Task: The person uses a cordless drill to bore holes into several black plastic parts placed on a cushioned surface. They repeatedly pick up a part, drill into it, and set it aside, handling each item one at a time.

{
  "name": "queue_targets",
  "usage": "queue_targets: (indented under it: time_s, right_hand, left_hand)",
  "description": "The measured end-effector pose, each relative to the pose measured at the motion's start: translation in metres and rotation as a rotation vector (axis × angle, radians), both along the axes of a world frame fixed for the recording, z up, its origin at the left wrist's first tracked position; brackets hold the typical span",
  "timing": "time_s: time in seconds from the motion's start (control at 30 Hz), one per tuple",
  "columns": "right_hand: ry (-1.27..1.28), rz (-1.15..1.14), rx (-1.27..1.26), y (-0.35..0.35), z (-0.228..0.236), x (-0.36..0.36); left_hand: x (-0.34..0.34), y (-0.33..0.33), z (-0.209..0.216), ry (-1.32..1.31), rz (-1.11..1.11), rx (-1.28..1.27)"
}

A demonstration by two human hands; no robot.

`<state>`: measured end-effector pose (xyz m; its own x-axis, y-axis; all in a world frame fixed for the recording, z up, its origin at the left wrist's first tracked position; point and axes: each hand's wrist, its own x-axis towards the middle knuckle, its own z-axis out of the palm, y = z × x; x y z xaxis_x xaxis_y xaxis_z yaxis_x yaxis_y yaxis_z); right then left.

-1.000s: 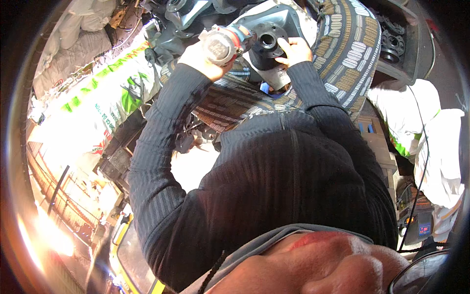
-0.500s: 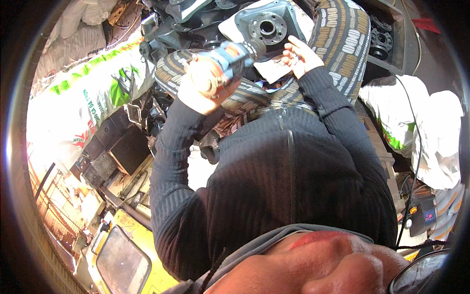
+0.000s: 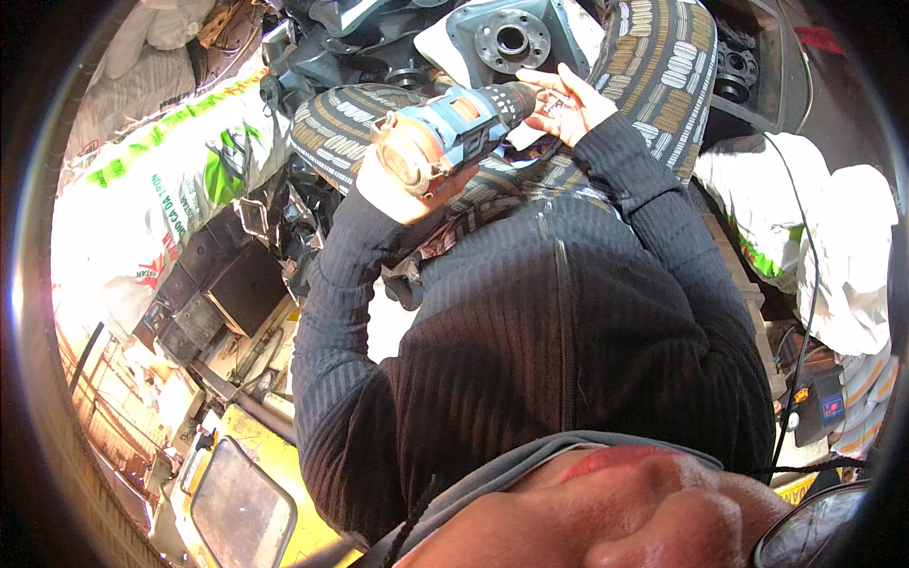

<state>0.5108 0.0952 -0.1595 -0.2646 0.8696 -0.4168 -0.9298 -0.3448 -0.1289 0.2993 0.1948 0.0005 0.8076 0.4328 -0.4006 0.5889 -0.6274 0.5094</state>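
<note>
My left hand [image 3: 402, 186] is wrapped round the grip of a blue-and-black cordless drill [image 3: 464, 118], whose chuck points up and to the right. My right hand [image 3: 589, 102] is half cupped just beyond the chuck, its fingertips close to the drill's nose. Small shiny pieces [image 3: 559, 108] that look like screws lie in that palm. Beyond both hands, a grey squarish part with a round flange [image 3: 511, 43] rests at my knees, with bolt holes ringing a central bore. The drill's tip is hidden by my right fingers.
Dark moulded parts [image 3: 355, 57] are heaped beyond my left knee. A grey bin [image 3: 772, 85] at the far right holds more flanged parts. White-and-green sacks [image 3: 180, 180] lie at left, white bags [image 3: 843, 256] at right. A black cable [image 3: 808, 246] hangs at right.
The drill has swung down and right, bringing its chuck to my right fingers. My right hand has shifted slightly left, and the flanged part sits a little higher in view.
</note>
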Motion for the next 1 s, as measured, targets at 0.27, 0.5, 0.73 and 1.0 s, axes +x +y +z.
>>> queue_targets:
  time_s: [0.27,0.5,0.73,1.0]
  right_hand:
    - [-0.057,-0.035,-0.122,0.003,0.004,-0.001]
    - [-0.163,0.019,-0.157,0.0,-0.001,-0.007]
    - [-0.212,0.091,-0.141,0.002,-0.004,-0.005]
    - [-0.162,0.093,-0.116,0.004,0.0,-0.006]
  left_hand:
    - [0.001,0.004,0.006,-0.073,-0.05,0.062]
    - [0.0,0.004,0.025,-0.197,0.039,0.031]
    - [-0.005,0.006,0.024,-0.21,0.001,0.094]
    - [-0.012,0.01,0.021,-0.189,0.005,0.055]
